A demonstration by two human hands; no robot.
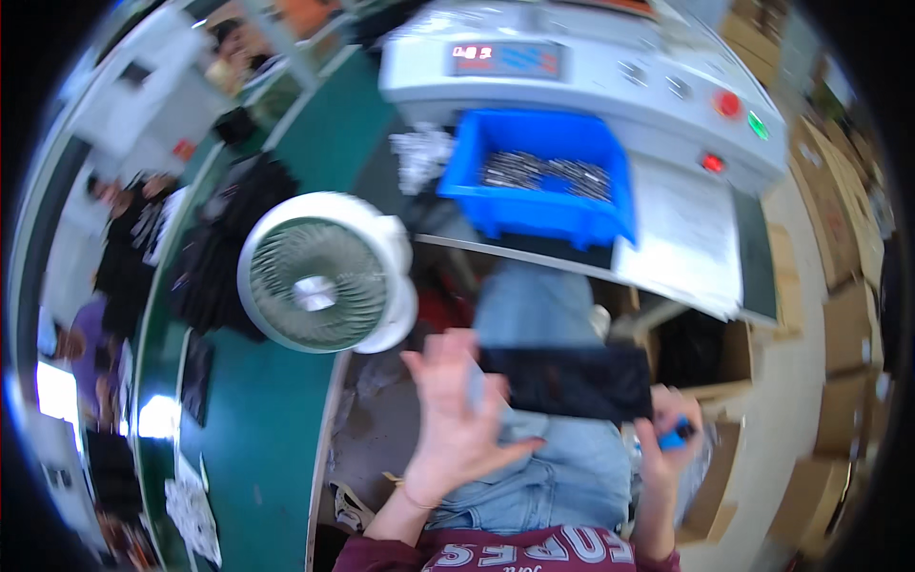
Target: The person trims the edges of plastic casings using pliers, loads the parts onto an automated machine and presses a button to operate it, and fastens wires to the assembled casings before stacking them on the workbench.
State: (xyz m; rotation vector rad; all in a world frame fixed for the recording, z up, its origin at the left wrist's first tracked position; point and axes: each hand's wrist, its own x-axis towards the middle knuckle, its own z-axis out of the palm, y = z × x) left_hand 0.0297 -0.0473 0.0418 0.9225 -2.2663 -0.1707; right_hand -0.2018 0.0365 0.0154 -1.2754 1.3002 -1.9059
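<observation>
A flat black fabric piece [577, 381], dark and a little blurred, lies across my lap between my two hands. My left hand [456, 415] is at its left end with fingers and thumb spread. A pale bluish patch shows between these fingers, too blurred to name. My right hand [669, 434] is at the fabric's right end, with the fingers curled around a small blue-and-black tool [679, 433]. Most of that tool is hidden in the palm. Whether the right fingers also pinch the fabric I cannot tell.
Ahead, a blue bin [538, 205] of small metal parts stands at the table edge, before a white machine [581, 71] with lit buttons. A round white fan [324, 272] sits left on a green table [262, 439] with black fabric stacks [229, 248]. Cardboard boxes [839, 334] line the right.
</observation>
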